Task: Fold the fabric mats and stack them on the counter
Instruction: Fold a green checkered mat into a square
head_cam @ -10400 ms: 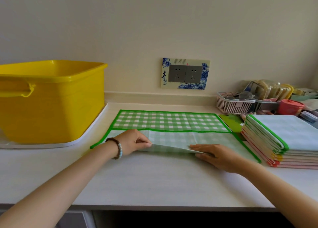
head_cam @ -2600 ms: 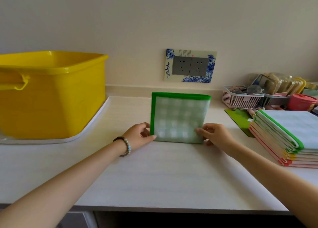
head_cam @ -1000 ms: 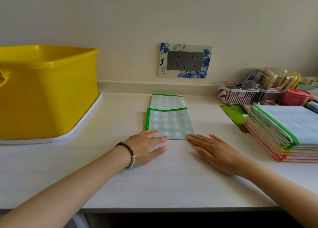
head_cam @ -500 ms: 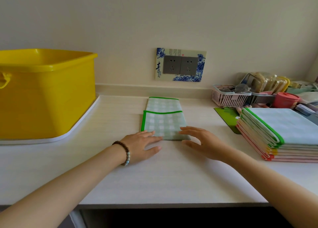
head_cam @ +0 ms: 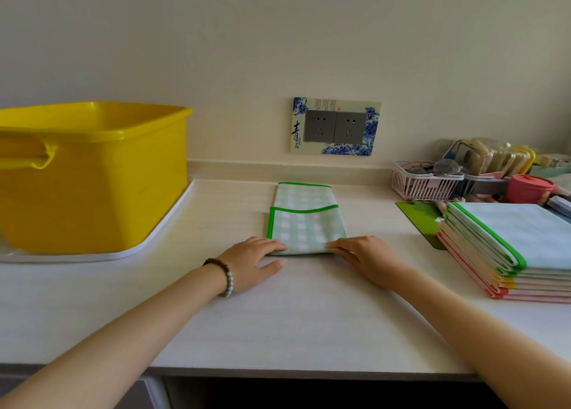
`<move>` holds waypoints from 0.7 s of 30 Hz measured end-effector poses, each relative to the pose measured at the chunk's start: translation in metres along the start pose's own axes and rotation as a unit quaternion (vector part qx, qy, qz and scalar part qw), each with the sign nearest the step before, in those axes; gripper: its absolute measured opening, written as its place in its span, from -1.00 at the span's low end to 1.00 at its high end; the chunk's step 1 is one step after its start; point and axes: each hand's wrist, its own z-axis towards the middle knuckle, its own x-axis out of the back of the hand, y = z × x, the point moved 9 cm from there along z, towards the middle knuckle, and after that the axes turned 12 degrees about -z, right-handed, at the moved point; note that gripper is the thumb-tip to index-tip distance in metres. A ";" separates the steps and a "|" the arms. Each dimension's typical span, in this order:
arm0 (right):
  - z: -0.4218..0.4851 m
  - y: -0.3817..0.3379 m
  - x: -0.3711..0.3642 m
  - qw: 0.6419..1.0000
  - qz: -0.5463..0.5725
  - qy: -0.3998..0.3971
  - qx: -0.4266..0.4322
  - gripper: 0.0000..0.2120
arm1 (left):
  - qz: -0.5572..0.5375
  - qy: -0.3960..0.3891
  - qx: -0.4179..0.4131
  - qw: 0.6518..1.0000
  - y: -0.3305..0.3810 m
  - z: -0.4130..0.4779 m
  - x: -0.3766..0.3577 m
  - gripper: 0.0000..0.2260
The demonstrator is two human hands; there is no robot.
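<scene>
A yellow tub (head_cam: 92, 177) stands on a white tray (head_cam: 92, 256) at the left edge of the counter (head_cam: 309, 316); a double socket (head_cam: 336, 126) in a blue-flowered frame sits on the wall above the back edge; toward the right rear corner stand a pale slatted basket (head_cam: 423, 186) and a red lidded pot (head_cam: 528, 189); a flat green board (head_cam: 417, 217) lies just in front of the basket.

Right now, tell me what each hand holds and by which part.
Nothing is gripped: the folded green-checked mat lies flat on the counter, the left hand pressing its near left corner, the right hand touching its near right corner.
</scene>
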 end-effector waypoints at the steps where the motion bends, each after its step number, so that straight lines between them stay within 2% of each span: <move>1: 0.000 0.001 0.001 1.000 0.001 0.010 0.003 -0.69 | -0.003 0.007 -0.003 1.000 0.000 -0.001 0.002 -0.61; 3: -0.004 -0.003 0.008 0.999 0.003 0.034 0.025 -0.62 | -0.004 0.021 -0.012 1.000 0.001 -0.003 0.005 -0.60; 6: -0.023 -0.017 0.027 0.993 -0.007 0.086 0.084 -0.38 | -0.009 0.030 -0.034 0.999 0.006 -0.007 0.006 -0.60; 9: -0.050 -0.031 0.045 0.986 0.000 0.110 0.123 -0.49 | 0.003 0.006 -0.071 0.997 0.014 -0.011 0.003 -0.58; 13: -0.083 -0.046 0.062 0.979 0.033 0.134 0.153 -0.66 | 0.064 -0.029 -0.100 0.992 0.023 -0.011 -0.007 -0.25; 16: -0.099 -0.051 0.069 0.971 0.034 0.148 0.183 -0.75 | 0.121 -0.054 -0.111 0.985 0.033 -0.013 -0.018 -0.17; 18: -0.102 -0.048 0.071 0.969 0.027 0.152 0.194 -0.73 | 0.145 -0.067 -0.118 0.980 0.039 -0.018 -0.023 -0.14; 21: -0.098 -0.037 0.071 0.974 0.026 0.138 0.177 -0.57 | 0.132 -0.077 -0.123 0.980 0.031 -0.020 -0.028 -0.16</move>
